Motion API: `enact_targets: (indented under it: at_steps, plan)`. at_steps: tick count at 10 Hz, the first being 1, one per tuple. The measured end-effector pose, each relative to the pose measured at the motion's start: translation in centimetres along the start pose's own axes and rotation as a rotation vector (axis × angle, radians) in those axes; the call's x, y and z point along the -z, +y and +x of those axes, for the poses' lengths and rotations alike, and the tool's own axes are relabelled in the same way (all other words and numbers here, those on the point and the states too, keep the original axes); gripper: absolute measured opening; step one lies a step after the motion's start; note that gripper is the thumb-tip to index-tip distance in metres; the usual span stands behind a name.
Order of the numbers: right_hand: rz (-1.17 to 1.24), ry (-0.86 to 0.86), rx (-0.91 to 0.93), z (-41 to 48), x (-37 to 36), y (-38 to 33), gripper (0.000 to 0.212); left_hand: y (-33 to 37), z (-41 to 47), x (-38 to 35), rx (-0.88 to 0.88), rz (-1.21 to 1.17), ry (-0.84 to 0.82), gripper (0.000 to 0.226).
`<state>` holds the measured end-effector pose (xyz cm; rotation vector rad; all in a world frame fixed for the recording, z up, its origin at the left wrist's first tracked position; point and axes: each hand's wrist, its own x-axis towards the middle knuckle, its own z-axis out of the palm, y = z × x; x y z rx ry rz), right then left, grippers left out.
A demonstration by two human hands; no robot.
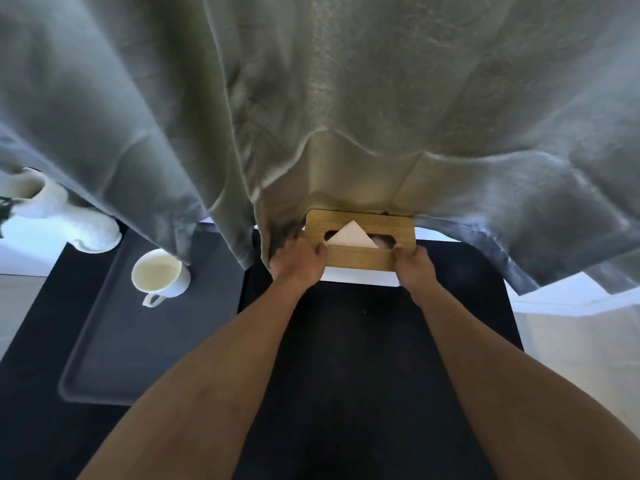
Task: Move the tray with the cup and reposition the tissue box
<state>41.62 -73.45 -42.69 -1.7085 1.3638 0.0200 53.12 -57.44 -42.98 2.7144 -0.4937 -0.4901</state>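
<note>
Seemingly past halfway: tray (145, 341) w/ cup (160, 276) sits left of the left hand (298, 262), prob already moved; tissue box (360, 239) is clasped at each end, left & right hand (415, 264) curled shut round it, at the dark table (363, 375) far edge under grey curtains (346, 98); white vase (65, 216) beyond the tray

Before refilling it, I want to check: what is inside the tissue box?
Through the slot in the tissue box, one white tissue pokes up. The wooden lid hides how many remain; the left hand and right hand cover the slot's ends.
</note>
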Motion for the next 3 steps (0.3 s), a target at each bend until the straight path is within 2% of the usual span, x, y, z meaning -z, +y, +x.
enact_targets:
  at_steps: [2, 3]
  plan:
    - [-0.001, 0.015, 0.057, -2.7, 1.3, 0.6, 0.036, -0.5, -3.6, 1.3, -0.084, 0.014, 0.027, 0.044]
    - [-0.009, 0.018, 0.147, -4.6, 2.3, 1.4, 0.029, -0.9, -5.7, 1.5, -0.094, -0.012, 0.012, 0.047]
